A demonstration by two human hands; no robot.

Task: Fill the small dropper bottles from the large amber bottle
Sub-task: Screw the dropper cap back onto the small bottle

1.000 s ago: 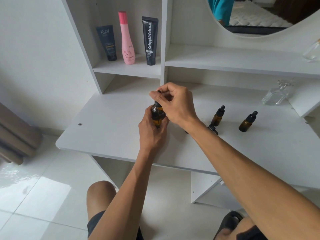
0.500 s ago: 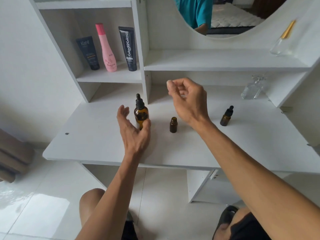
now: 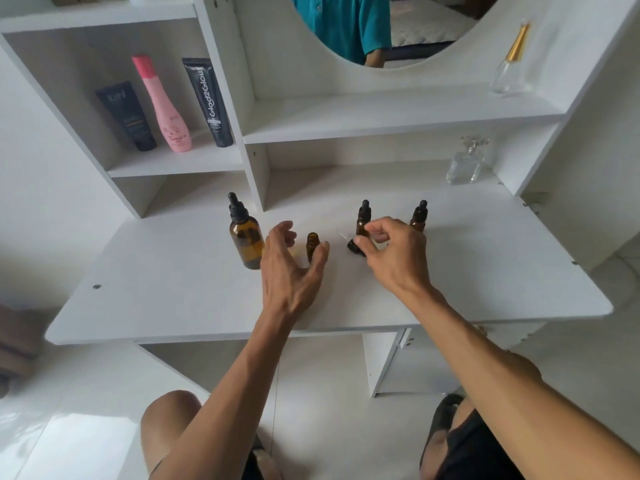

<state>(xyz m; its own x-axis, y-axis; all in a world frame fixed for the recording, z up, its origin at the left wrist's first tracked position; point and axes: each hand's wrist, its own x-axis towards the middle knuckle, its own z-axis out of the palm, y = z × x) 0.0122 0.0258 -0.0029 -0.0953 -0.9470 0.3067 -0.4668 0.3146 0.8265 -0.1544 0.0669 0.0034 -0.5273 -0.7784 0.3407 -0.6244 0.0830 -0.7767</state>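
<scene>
Both my forearms reach forward over the white tabletop (image 3: 173,289). My left hand (image 3: 289,268) hovers palm inward with the fingers spread and loosely curved, cupped around the uncapped small bottle (image 3: 312,244) without closing on it; the thumb is just beside its right flank, and I cannot tell whether it touches the glass. My right hand (image 3: 394,252) is turned palm down, its fingertips drawn together in a pinch at the black dropper cap (image 3: 355,245) that lies on its side on the tabletop, its thin glass pipette pointing away to the upper left. The uncapped small bottle stands upright, long axis vertical, mouth open to the top; how much it holds I cannot make out through the dark glass. To its left, near my left hand, the large amber bottle (image 3: 245,237) also stands upright with its black dropper top on, pointing straight up, and its level is not readable. Behind my right hand two more small dropper bottles stand capped and upright, one (image 3: 363,218) just past my fingers and the other (image 3: 419,216) further right, partly hidden by my knuckles.
</scene>
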